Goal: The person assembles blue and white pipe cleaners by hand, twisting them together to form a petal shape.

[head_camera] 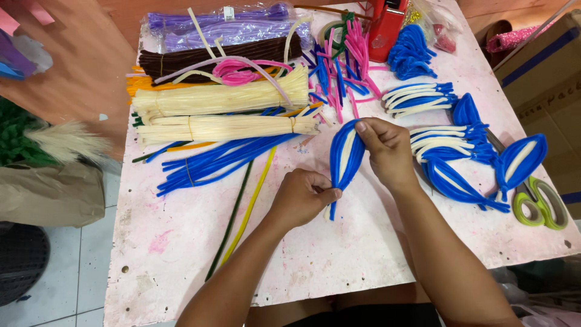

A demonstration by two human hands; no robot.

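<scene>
Left hand [301, 197], nearest, fingers pinched shut on the twisted lower stem of a blue-and-white pipe-cleaner leaf [345, 156]; right hand [387, 150] just beyond, fingertips clamped on the leaf's upper loops (piece held just above the pink-stained table [339, 254]). Right: finished blue-and-white leaves [451, 163], green-handled scissors [540, 203]. Farther back: loose blue stems [212, 162], cream bundles [224, 112], brown and purple bundles, red tape dispenser [386, 24].

Pale pink table [181, 242]: cream stem bundles [224, 100], loose blue stems [212, 160], green scissors [541, 206], finished blue-white leaf loops [460, 163].
</scene>
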